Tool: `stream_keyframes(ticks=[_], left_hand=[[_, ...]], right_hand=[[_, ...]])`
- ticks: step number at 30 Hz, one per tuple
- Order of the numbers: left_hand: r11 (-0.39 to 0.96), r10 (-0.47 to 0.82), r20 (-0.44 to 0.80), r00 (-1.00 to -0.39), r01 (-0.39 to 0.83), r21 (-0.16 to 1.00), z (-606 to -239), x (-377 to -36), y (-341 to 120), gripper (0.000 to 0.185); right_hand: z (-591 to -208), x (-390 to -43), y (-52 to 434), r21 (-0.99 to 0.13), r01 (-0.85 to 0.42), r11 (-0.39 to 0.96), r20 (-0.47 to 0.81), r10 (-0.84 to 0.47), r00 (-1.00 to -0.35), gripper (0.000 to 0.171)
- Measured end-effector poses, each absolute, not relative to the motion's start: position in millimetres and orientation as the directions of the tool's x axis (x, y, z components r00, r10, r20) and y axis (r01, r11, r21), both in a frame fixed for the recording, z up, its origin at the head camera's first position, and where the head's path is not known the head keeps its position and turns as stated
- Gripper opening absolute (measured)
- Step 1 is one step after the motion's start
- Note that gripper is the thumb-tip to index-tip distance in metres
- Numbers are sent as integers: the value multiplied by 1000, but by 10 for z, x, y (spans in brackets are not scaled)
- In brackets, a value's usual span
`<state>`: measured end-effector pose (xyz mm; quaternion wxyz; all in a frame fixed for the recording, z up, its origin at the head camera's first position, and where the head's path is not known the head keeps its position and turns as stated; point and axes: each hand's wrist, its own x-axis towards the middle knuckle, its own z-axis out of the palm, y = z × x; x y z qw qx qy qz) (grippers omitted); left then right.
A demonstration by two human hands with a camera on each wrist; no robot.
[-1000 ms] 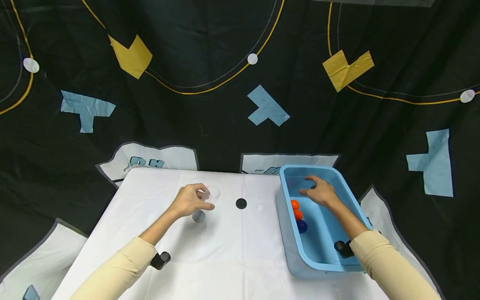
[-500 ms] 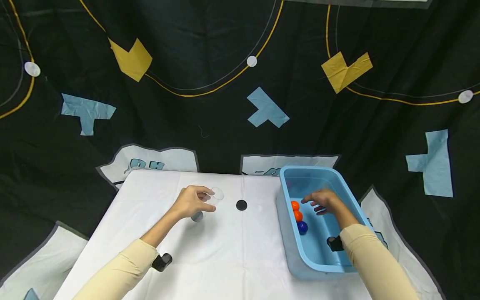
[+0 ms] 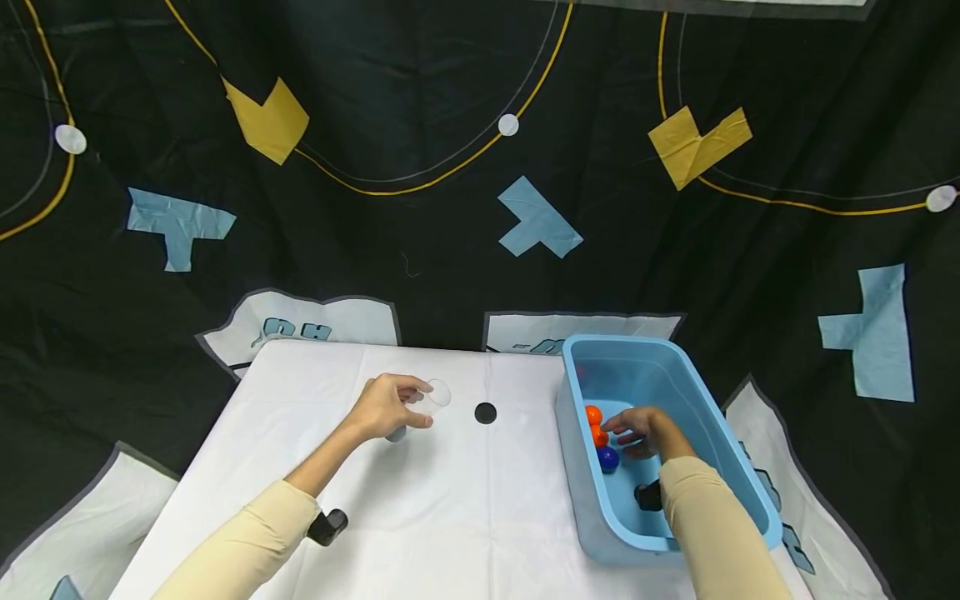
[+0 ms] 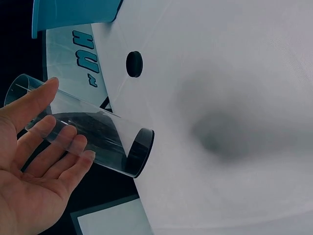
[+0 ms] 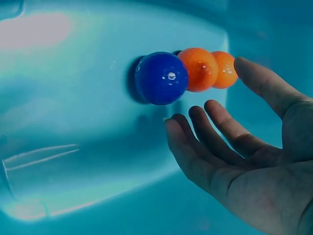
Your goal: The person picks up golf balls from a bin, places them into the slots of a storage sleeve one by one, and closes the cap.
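A transparent cylinder (image 4: pixel 100 132) is gripped by the left hand (image 3: pixel 384 406); the right hand (image 3: pixel 643 429) is held relaxed near the blue bin's left edge (image 3: pixel 592 467).

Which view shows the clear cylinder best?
The left wrist view: the clear cylinder is large there, its wall and dark end visible, in the left hand. The head view gives little beyond a faint rim; the right wrist view doesn't show it.

Studio-like setup, taped black backdrop (image 3: pixel 405 229), white table (image 3: pixel 442 508)
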<state>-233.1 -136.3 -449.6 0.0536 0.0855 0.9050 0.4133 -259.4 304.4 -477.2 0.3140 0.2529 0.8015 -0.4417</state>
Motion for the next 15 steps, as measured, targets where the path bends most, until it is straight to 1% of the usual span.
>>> stream_keyframes(ticks=[7,11,15], left_hand=[[643,201,-17,-980,119,757,-4526,-2322,-1352,46],[638,191,-13,-981,114,761,-4536,-2340,-1358,46],[627,183,-41,-982,85,775,-4534,-2357,-1370,50]], right_hand=[[-4894,-2559,3048,-485,702,521,-752,161,-639,46],[-4906,-2542,3037,-479,703,526,-758,156,-633,47],[-4913,-2552,3006,-468,716,518,-768,163,-620,50]])
